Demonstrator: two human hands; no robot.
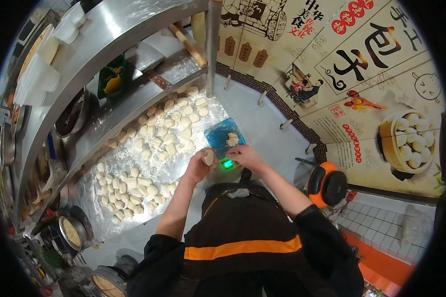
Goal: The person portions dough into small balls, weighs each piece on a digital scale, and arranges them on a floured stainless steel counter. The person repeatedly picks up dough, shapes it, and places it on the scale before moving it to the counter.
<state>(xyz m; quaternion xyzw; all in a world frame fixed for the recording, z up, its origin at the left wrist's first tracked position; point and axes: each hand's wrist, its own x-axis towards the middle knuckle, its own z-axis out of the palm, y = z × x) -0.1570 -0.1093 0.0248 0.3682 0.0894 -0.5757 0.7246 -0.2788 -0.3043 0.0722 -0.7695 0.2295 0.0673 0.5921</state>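
Note:
My left hand (198,166) is closed around a lump of pale dough (209,157), just in front of a blue digital scale (216,134). My right hand (242,156) is over the scale's near edge, beside its lit green display (228,164); its fingertips are pinched together, and whether they hold a bit of dough cannot be told. Several small dough pieces (232,139) lie on the scale's blue pan. To the left, many cut dough pieces (170,139) rest on the floured steel table (93,219), with another group of dough pieces (123,188) nearer me.
A steel shelf (122,122) curves above the table's far side, holding a rolling pin (187,45), a green container (112,80) and a dark bowl (70,115). A shelf post (210,48) stands beyond the scale. An orange and black appliance (326,184) is at right.

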